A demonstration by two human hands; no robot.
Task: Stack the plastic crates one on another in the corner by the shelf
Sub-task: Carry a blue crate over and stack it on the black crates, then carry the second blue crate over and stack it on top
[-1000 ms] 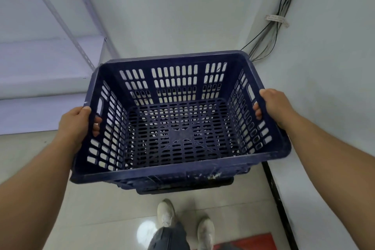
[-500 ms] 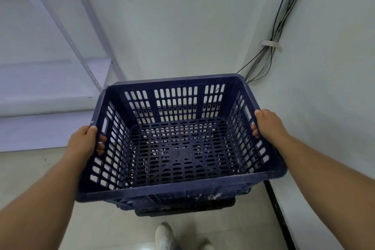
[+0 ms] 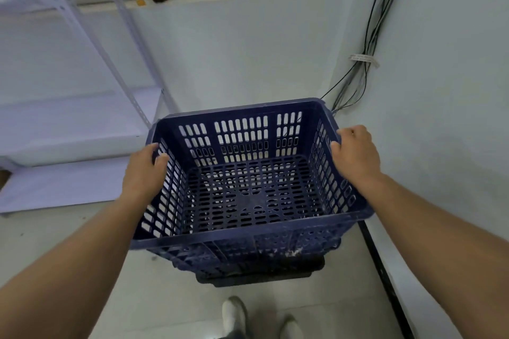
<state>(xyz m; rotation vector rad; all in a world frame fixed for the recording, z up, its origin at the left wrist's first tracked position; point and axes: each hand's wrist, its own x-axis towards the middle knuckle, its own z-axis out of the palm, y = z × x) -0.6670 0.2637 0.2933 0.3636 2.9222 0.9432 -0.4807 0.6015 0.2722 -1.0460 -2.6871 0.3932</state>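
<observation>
Since the earlier frame you have carried the blue crate (image 3: 248,181) forward, closer to the corner, and more of the shelf (image 3: 82,124) shows. Your left hand (image 3: 144,170) grips its left rim, fingers curled over the edge. Your right hand (image 3: 355,154) grips the right rim likewise. The crate sits over a darker crate (image 3: 259,274) beneath it; contact cannot be told. Cables (image 3: 366,44) run down the right wall.
</observation>
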